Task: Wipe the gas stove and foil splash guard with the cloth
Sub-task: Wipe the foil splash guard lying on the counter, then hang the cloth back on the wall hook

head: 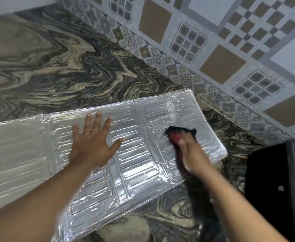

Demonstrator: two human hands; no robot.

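Note:
The silver foil splash guard (139,154) lies unfolded flat on the marbled counter, its embossed panels running from the left edge to the right of centre. My left hand (92,142) presses flat on a middle panel, fingers spread. My right hand (188,151) is blurred and holds a dark cloth with a red patch (176,135) against the guard's right panel. The black gas stove (272,180) shows only as a dark corner at the lower right, next to my right forearm.
The swirled grey and beige stone counter (64,63) stretches behind and left of the guard. A patterned tile wall (213,41) rises along the back right, close to the guard's far corner.

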